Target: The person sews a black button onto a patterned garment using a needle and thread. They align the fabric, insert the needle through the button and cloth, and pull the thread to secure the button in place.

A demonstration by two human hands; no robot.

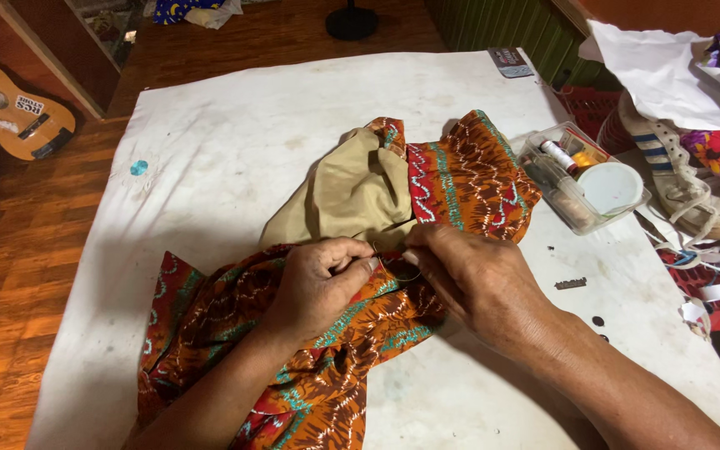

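An orange, red and teal patterned cloth [310,375] with a tan lining [352,196] lies bunched on a white table [235,142]. My left hand [322,283] pinches a fold of the patterned cloth near its middle. Right beside it, my right hand [477,279] has its fingertips closed at the same fold, where a thin needle or thread [381,258] seems to show between the two hands. Both forearms reach in from the bottom edge.
A clear plastic box [581,175] of thread spools and a round white lid stands at the table's right. A small dark comb-like piece [570,284] lies near it. A shoe [685,179] and flowered cloth sit past the right edge. A small guitar [14,112] lies on the wooden floor at left.
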